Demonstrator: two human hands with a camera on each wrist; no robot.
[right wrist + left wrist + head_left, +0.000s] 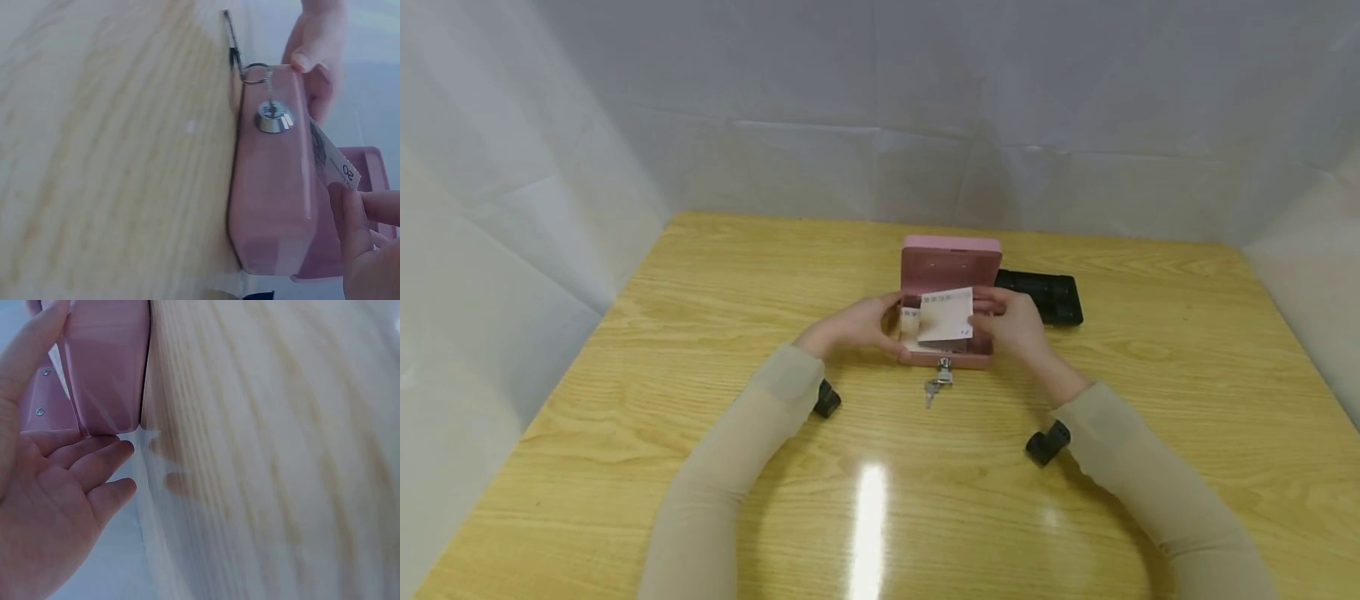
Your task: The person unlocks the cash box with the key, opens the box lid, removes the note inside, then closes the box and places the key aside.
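Note:
A pink cash box (951, 354) stands open at the table's middle, its lid (951, 258) raised towards the far side. My left hand (859, 327) holds the box's left end, with the thumb (314, 53) over the front wall and the fingers (103, 459) lying against the pink side (106, 369). My right hand (1011, 321) pinches a pale banknote (947, 315) over the open box. In the right wrist view the banknote (334, 164) pokes up past the front wall. A key (942, 375) sits in the front lock (273, 117), with another key (931, 390) hanging from its ring.
A black tray insert (1048, 296) lies just right of the box, near the back. The wooden table (700, 275) is walled by white sheets on three sides. Light glares off the table (868, 517) close to me.

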